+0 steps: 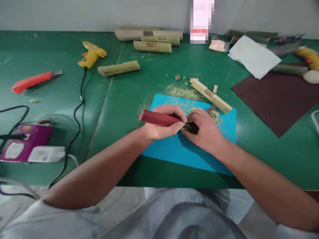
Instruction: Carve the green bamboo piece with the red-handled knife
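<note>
My left hand (160,131) is closed round the red wooden handle (157,118) of a carving chisel, its butt end pointing left. The chisel's short metal tip meets a dark green bamboo piece (193,128) that my right hand (208,129) grips from the right. Most of this piece is hidden under my fingers. Both hands are above a blue sheet (179,154), with yellowish shavings (215,116) heaped just beyond the right hand. A split bamboo length (221,102) with a rectangular notch lies across the sheet's far edge.
Several notched bamboo tubes (153,47) lie at the back, with another tube (119,68) nearer. On the left are a yellow glue gun (91,56) with a trailing black cord, an orange-handled knife (35,81) and a purple box (40,134). White paper (254,56) overlaps a dark brown sheet (276,99) at right.
</note>
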{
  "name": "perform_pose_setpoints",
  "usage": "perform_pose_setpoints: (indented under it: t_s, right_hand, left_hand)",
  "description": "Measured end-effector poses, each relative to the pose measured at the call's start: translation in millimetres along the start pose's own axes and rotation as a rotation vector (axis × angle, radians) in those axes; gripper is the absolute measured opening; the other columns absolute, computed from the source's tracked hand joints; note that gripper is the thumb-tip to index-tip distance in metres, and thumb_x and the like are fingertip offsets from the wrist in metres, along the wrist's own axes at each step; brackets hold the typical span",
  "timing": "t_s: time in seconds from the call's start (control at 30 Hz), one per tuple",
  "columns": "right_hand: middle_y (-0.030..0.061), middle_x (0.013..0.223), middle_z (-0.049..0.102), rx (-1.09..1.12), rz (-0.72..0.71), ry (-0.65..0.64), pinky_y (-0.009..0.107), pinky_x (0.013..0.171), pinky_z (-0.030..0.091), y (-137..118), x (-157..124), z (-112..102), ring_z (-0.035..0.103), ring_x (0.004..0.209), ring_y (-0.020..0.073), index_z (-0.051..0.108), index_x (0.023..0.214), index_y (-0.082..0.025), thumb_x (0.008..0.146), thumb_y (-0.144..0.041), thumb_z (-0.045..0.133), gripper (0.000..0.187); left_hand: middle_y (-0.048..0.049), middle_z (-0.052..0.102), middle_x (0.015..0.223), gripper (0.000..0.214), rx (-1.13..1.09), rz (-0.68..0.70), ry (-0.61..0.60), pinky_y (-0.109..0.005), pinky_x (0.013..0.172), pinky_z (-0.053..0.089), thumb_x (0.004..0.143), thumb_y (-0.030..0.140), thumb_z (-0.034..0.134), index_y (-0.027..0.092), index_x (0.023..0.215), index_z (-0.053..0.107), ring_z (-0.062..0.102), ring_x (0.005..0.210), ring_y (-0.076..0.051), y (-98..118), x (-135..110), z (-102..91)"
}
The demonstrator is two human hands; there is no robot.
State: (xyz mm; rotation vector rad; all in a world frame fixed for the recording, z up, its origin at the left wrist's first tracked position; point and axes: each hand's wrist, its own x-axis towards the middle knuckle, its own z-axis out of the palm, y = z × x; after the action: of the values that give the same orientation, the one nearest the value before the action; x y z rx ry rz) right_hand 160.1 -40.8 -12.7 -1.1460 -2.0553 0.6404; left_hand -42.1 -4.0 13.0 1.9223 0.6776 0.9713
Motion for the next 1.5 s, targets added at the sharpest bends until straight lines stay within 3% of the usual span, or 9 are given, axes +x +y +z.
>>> perform_pose_setpoints:
  t_s: [0.13, 0.3, 0.47, 0.63, 0.8, 0.97, 1.2, 1.37, 1.5]
  right_hand:
    - [0.0069, 0.091, 0.063, 0.003, -0.012, 0.006, 0.045, 0.085, 0.052, 0.4, -0.3, 0.6, 0.061, 0.092, 0.0260, 0.059, 0.086, -0.024, 0.087, -0.028, 0.069, 0.011]
    - [0.0064, 0.092, 0.063, -0.002, 0.021, -0.002, 0.045, 0.086, 0.051, 0.2, -0.5, 0.6, 0.060, 0.094, 0.0256, 0.059, 0.086, -0.025, 0.088, -0.028, 0.069, 0.011]
    - [0.0065, 0.090, 0.062, -0.005, 0.027, -0.026, 0.045, 0.087, 0.051, -0.4, 0.7, -0.1, 0.060, 0.093, 0.0261, 0.056, 0.083, -0.025, 0.087, -0.029, 0.069, 0.014]
    - [0.0067, 0.091, 0.061, -0.009, 0.022, -0.033, 0.045, 0.088, 0.051, -0.9, 1.2, -1.3, 0.060, 0.094, 0.0265, 0.056, 0.083, -0.025, 0.084, -0.026, 0.071, 0.015]
    - [0.0055, 0.093, 0.061, 0.004, 0.035, -0.034, 0.044, 0.086, 0.051, -2.9, 0.8, -3.3, 0.059, 0.093, 0.0254, 0.058, 0.087, -0.025, 0.084, -0.022, 0.071, 0.013]
    - [0.0076, 0.100, 0.062, 0.029, 0.040, -0.052, 0.046, 0.090, 0.051, -4.0, 0.1, -4.4, 0.060, 0.100, 0.0270, 0.062, 0.095, -0.023, 0.084, -0.021, 0.073, 0.016]
    - [0.0074, 0.101, 0.063, 0.033, 0.056, -0.065, 0.046, 0.090, 0.051, -5.2, -0.2, -4.5, 0.061, 0.101, 0.0271, 0.062, 0.096, -0.024, 0.086, -0.021, 0.072, 0.015]
    - [0.0081, 0.101, 0.064, 0.024, 0.043, -0.030, 0.047, 0.090, 0.052, -4.3, -1.3, -2.1, 0.062, 0.102, 0.0280, 0.063, 0.096, -0.023, 0.083, -0.019, 0.074, 0.018]
    - [0.0077, 0.101, 0.064, 0.015, 0.040, -0.018, 0.048, 0.090, 0.052, -2.9, -1.7, -0.8, 0.062, 0.103, 0.0284, 0.063, 0.097, -0.024, 0.083, -0.021, 0.075, 0.019]
  left_hand:
    - [-0.0035, 0.073, 0.078, 0.020, -0.014, 0.023, -0.017, -0.029, 0.065, 0.051, 0.087, 0.040, 0.075, 0.020, 0.084, 0.073, 0.064, 0.070, -0.015, -4.9, 1.6, 0.2]
    - [-0.0070, 0.075, 0.085, 0.031, -0.119, 0.057, 0.042, -0.033, 0.077, 0.057, 0.080, 0.051, 0.081, 0.021, 0.086, 0.076, 0.069, 0.082, -0.019, -6.3, 4.6, 2.8]
    - [-0.0068, 0.078, 0.085, 0.023, -0.192, 0.018, 0.044, -0.032, 0.079, 0.060, 0.084, 0.040, 0.080, 0.020, 0.077, 0.073, 0.072, 0.081, -0.017, 0.1, 5.4, 6.4]
    - [-0.0049, 0.076, 0.079, 0.023, -0.200, -0.016, 0.061, -0.033, 0.074, 0.059, 0.088, 0.036, 0.076, 0.021, 0.071, 0.071, 0.071, 0.075, -0.017, -0.6, 6.2, 8.1]
    - [-0.0028, 0.073, 0.072, 0.020, -0.257, 0.064, 0.157, -0.031, 0.067, 0.054, 0.086, 0.030, 0.076, 0.021, 0.069, 0.070, 0.066, 0.069, -0.015, -12.9, 5.0, 9.7]
    - [-0.0021, 0.070, 0.067, 0.024, -0.264, 0.079, 0.248, -0.032, 0.059, 0.050, 0.084, 0.035, 0.076, 0.022, 0.066, 0.068, 0.062, 0.061, -0.015, -16.6, 2.9, 10.2]
    - [-0.0019, 0.066, 0.062, 0.035, -0.219, -0.018, 0.347, -0.033, 0.054, 0.046, 0.082, 0.046, 0.075, 0.023, 0.059, 0.062, 0.058, 0.056, -0.015, -14.9, 0.7, 10.3]
    - [-0.0022, 0.066, 0.063, 0.039, -0.207, -0.036, 0.312, -0.031, 0.053, 0.045, 0.084, 0.047, 0.073, 0.021, 0.058, 0.060, 0.058, 0.056, -0.014, -16.4, 2.1, 8.5]
    - [-0.0032, 0.068, 0.067, 0.035, -0.272, 0.015, 0.330, -0.030, 0.057, 0.049, 0.089, 0.045, 0.068, 0.021, 0.064, 0.067, 0.061, 0.060, -0.014, -16.5, 3.4, 7.3]
